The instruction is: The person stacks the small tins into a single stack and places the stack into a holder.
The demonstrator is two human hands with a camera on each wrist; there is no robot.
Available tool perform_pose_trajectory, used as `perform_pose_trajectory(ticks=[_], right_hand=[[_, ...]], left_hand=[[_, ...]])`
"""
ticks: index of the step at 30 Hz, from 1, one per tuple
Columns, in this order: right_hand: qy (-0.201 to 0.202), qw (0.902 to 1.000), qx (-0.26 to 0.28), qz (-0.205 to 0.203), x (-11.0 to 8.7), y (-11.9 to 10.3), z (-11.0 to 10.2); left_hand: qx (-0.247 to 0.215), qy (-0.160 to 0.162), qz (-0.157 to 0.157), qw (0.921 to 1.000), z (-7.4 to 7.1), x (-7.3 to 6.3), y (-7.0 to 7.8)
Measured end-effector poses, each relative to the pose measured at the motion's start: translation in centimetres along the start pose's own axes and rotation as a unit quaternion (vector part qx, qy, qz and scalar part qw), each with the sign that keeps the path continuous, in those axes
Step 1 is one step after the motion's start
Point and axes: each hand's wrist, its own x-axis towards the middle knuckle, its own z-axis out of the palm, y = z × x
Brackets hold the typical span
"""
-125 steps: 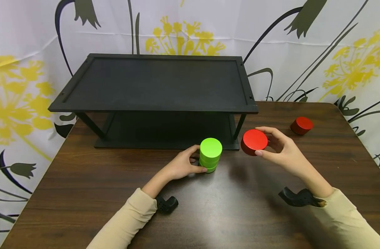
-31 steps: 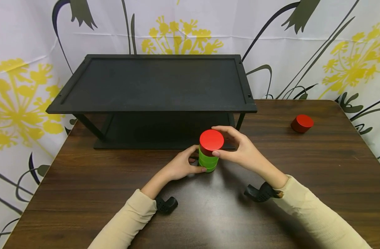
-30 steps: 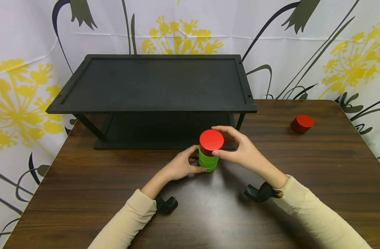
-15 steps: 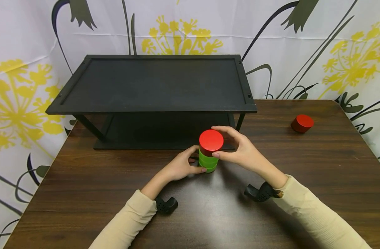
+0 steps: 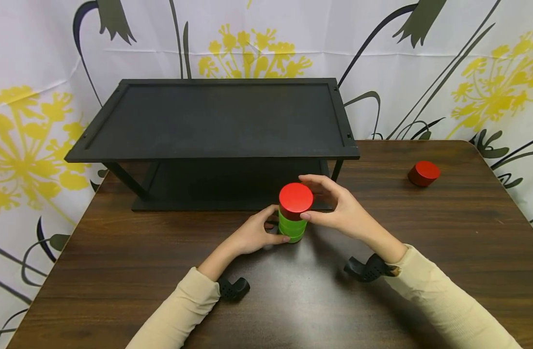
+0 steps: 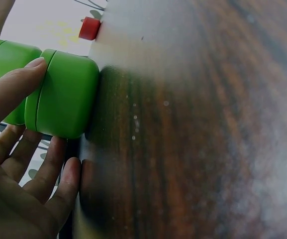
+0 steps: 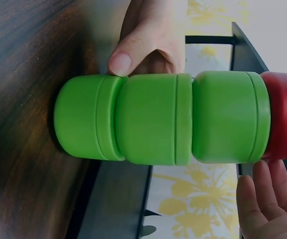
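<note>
A stack of three green round containers (image 5: 292, 228) stands on the table, upright, with a red round container (image 5: 296, 198) on top. My left hand (image 5: 253, 232) holds the stack low down, thumb on the near side; in the left wrist view the thumb presses the green containers (image 6: 66, 94) near a seam while the fingers reach round the other side. My right hand (image 5: 340, 208) is around the red container, thumb in front and index finger behind with a small gap. From the right wrist, its fingers (image 7: 262, 189) show just beside the red container (image 7: 285, 114).
Behind the stack is a black two-level shelf (image 5: 214, 121), its lower board (image 5: 183, 196) close to the hands. A second red round container (image 5: 424, 173) sits at the back right of the brown wooden table (image 5: 449, 232). A floral curtain (image 5: 371, 72) hangs behind.
The right hand has brought the red container leftward onto the green stack. Just now its thumb and index finger have spread slightly from the red container. The left hand has stayed on the stack.
</note>
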Motion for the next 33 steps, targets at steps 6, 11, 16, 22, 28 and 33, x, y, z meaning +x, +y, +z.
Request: perform_pose_trajectory(ticks=[6,11,16,22,28,33], right_hand=[[0.007,0.9994,0.022,-0.028,-0.1,-0.2,-0.5],[0.017,0.9983,0.033,-0.046,-0.3,-0.2,-1.1],[0.035,0.9981,0.032,-0.041,-0.7,-0.2,-1.9],[0.05,0.9974,0.038,-0.036,-1.5,0.0,-3.0],[0.063,0.9973,0.027,-0.024,-2.3,0.5,-4.0],[0.073,0.9967,0.033,-0.014,-3.0,1.3,-4.7]], left_hand=[[-0.001,0.001,0.0,1.0,0.0,0.0,0.1],[0.0,0.003,-0.005,1.0,0.0,0.0,0.1],[-0.002,0.002,-0.007,1.0,0.0,0.0,0.1],[-0.002,0.001,-0.005,1.0,0.0,-0.1,0.1],[-0.004,0.002,-0.007,1.0,0.0,-0.1,0.1],[-0.007,0.0,-0.009,0.9999,0.0,-0.1,0.1]])
